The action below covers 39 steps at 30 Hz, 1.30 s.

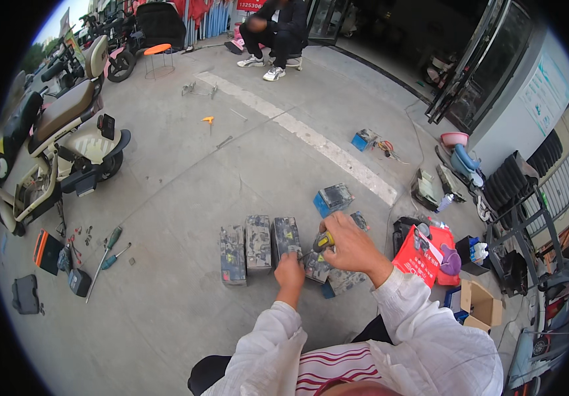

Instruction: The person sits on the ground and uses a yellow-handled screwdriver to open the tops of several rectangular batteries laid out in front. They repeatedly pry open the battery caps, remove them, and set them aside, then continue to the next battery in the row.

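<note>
My right hand (354, 245) grips the yellow-and-black handle of a screwdriver (324, 241), which points toward my left hand. My left hand (289, 272) is at the near end of a dusty grey block-shaped battery (285, 231), fingers pinched together; what they hold is hidden. To its left, two similar batteries, one (258, 241) and another (233, 254), stand side by side on the concrete. Partly under my right hand lie another grey battery (317, 269) and a blue-edged one (346, 284). Just beyond is a battery with a blue side (334, 198).
On the left are a cream electric scooter (79, 142), a long screwdriver (111, 241) and a power drill (73, 267). A red bag (420, 256) and an open cardboard box (482, 303) lie to the right. A seated person (276, 33) is at the far side, near an orange stool (157, 49).
</note>
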Each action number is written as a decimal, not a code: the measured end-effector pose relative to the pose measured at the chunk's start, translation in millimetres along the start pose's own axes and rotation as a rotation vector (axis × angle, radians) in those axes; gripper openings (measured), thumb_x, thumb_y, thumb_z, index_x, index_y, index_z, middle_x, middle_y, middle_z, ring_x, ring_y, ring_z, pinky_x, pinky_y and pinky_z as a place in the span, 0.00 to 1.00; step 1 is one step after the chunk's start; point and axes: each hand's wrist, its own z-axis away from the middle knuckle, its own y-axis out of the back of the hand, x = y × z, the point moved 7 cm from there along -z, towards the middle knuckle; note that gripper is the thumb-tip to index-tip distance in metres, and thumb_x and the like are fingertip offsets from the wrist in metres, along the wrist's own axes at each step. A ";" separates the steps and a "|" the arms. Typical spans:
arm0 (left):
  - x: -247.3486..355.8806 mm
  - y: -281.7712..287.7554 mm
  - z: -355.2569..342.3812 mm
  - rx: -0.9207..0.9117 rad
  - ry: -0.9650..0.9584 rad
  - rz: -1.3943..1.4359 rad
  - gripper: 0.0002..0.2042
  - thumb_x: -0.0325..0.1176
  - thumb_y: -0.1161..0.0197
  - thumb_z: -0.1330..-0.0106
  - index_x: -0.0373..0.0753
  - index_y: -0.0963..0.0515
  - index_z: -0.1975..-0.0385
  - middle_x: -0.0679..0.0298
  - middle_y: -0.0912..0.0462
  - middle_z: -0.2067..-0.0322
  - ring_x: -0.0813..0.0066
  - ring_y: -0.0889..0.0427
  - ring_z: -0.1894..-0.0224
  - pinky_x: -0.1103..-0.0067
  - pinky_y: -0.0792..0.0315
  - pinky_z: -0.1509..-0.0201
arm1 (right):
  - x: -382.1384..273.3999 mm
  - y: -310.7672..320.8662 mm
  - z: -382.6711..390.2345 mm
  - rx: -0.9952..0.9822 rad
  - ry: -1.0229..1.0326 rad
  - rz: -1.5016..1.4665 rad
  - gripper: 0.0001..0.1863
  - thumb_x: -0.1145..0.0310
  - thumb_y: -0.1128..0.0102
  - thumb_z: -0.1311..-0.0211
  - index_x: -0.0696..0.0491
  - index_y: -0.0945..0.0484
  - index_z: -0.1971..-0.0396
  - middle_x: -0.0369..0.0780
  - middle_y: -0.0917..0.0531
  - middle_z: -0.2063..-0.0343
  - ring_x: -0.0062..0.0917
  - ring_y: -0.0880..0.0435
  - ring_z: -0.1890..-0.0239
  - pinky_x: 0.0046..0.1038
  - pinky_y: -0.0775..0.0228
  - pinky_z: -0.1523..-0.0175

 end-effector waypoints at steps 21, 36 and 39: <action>-2.2 3.9 0.8 0.050 -0.012 0.072 0.12 0.34 0.30 0.44 0.46 0.20 0.59 0.60 0.20 0.59 0.53 0.17 0.57 0.60 0.23 0.58 | 16.9 -6.5 1.6 -0.034 -0.023 -0.111 0.19 0.63 0.32 0.43 0.55 0.26 0.55 0.49 0.19 0.61 0.49 0.19 0.57 0.43 0.27 0.55; -1.7 3.6 -1.8 0.031 -0.004 0.080 0.11 0.34 0.29 0.44 0.46 0.20 0.61 0.60 0.20 0.60 0.53 0.17 0.57 0.60 0.23 0.59 | 22.1 -11.1 8.7 -0.067 -0.128 -0.134 0.17 0.69 0.35 0.40 0.57 0.27 0.54 0.51 0.23 0.57 0.49 0.22 0.53 0.41 0.30 0.50; 0.2 2.3 -4.6 0.044 -0.017 0.082 0.11 0.34 0.29 0.43 0.46 0.20 0.61 0.60 0.20 0.60 0.53 0.17 0.57 0.60 0.23 0.59 | 24.3 -8.8 6.9 -0.053 -0.071 -0.151 0.18 0.67 0.34 0.40 0.57 0.28 0.54 0.50 0.22 0.58 0.49 0.22 0.53 0.41 0.29 0.50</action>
